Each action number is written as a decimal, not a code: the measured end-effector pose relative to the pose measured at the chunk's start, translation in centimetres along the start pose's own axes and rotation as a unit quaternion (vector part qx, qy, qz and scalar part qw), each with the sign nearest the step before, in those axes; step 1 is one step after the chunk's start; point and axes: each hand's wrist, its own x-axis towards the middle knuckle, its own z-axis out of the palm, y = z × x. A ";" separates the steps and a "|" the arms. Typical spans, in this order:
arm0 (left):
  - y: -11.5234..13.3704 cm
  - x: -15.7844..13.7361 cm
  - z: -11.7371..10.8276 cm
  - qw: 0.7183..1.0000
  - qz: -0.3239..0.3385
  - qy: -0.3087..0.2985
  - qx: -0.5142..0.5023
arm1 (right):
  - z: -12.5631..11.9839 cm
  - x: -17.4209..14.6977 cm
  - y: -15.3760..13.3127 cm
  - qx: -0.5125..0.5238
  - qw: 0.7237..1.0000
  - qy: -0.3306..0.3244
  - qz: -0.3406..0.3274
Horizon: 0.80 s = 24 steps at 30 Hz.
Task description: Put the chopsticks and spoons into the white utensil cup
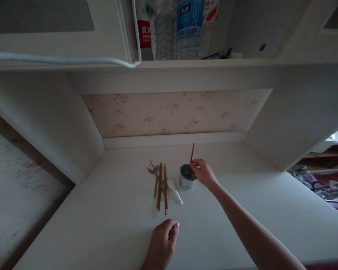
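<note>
Inserting a chopstick (192, 152) into the cup (187, 184) appears underway, right hand (202, 171) pinching it, left hand (163, 237) fisted; release seems required next.

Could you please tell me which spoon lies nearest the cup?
The white spoon, just left of the cup; the other spoons are grey and lie farther left.

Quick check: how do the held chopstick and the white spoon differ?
The held chopstick is thin and brown; the white spoon has a broad bowl. The held chopstick stands nearly upright in the right hand, lower end inside the perforated holder; the white spoon lies on the table. Both are eating utensils.
</note>
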 end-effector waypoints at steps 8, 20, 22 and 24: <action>-0.1 0.0 0.0 1.000 0.000 -0.003 -0.002 | 0.7 0.4 -0.1 -0.002 1.000 -0.017 -0.002; 0.2 -0.1 -0.1 1.000 -0.004 -0.007 0.003 | 0.5 0.0 0.1 0.004 1.000 -0.027 -0.015; 0.2 -0.1 -0.1 1.000 -0.002 -0.007 0.005 | 0.5 -0.2 0.1 0.006 1.000 -0.026 -0.015; 0.2 -0.1 -0.1 1.000 -0.001 -0.008 0.007 | 0.4 -0.3 0.1 0.010 1.000 -0.024 -0.013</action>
